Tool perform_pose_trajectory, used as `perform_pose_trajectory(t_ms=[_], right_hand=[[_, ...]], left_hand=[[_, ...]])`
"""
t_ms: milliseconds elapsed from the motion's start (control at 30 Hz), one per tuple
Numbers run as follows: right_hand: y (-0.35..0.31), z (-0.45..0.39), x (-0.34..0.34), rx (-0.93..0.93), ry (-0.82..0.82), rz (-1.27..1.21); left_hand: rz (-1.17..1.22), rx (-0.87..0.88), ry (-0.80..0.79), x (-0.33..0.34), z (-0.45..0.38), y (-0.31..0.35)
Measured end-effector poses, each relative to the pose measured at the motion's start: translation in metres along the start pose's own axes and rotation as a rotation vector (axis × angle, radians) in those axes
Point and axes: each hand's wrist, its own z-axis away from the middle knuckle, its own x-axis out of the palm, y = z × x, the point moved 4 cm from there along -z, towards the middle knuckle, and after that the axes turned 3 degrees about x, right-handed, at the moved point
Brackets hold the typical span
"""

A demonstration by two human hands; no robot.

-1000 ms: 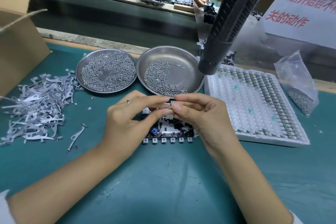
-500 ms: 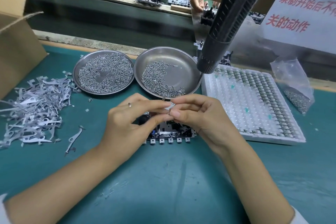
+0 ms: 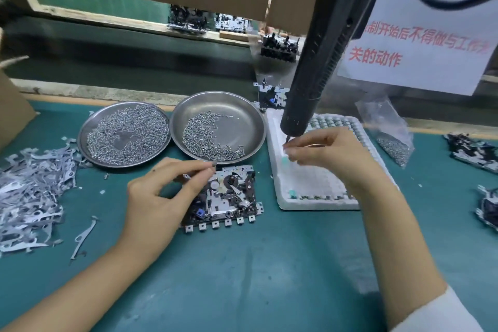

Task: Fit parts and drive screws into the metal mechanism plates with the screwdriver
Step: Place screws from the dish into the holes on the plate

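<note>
A metal mechanism plate (image 3: 229, 197) with black and blue parts lies on the green mat in front of me. My left hand (image 3: 164, 191) hovers over its left edge, thumb and forefinger pinching a small metal part (image 3: 214, 163). My right hand (image 3: 326, 153) is raised to the right, over the white tray, and its fingertips pinch a tiny screw at the bit of the black electric screwdriver (image 3: 315, 62), which hangs down from above. The screw itself is too small to make out.
Two steel dishes hold screws: a flat one (image 3: 124, 135) and a deeper one (image 3: 218, 127). A white foam tray (image 3: 310, 183) with small parts sits right. Stamped metal levers (image 3: 29, 191) are piled left. A screw bag (image 3: 390, 137) and more mechanisms (image 3: 474, 151) lie far right.
My hands, joined over the plate before, have separated. The right hand rose to the screwdriver tip with a screw; the left stayed by the plate, now uncovered. The view has shifted.
</note>
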Motion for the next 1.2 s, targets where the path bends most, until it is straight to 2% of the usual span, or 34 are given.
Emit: perform_pose_trajectory(t_ms=[100, 167, 233, 300, 534, 834, 1067, 1201], right_hand=[[0.002, -0.03, -0.025, -0.001, 0.296, 0.214], [-0.003, -0.048, -0.024, -0.1, 0.391, 0.351], [-0.008, -0.063, -0.016, -0.191, 0.384, 0.548], [-0.007, -0.075, -0.006, -0.189, 0.355, 0.757], [-0.005, -0.09, 0.013, -0.233, 0.356, 1.062], [-0.014, -0.089, 0.013, -0.355, 0.338, 1.204], [-0.009, -0.088, 0.011, -0.352, 0.326, 1.155], [-0.022, -0.079, 0.003, -0.402, 0.406, 0.982]], left_hand=[[0.049, -0.115, 0.063, 0.0, -0.001, -0.003], [0.06, -0.142, 0.073, 0.0, -0.001, -0.004], [0.075, -0.164, 0.081, -0.002, -0.001, -0.005], [0.095, -0.186, 0.081, -0.003, -0.002, -0.006], [0.126, -0.22, 0.076, -0.004, -0.003, -0.008], [0.143, -0.238, 0.075, 0.0, -0.002, -0.004], [0.146, -0.24, 0.062, 0.0, -0.001, -0.005], [0.148, -0.233, 0.035, 0.001, -0.002, -0.005]])
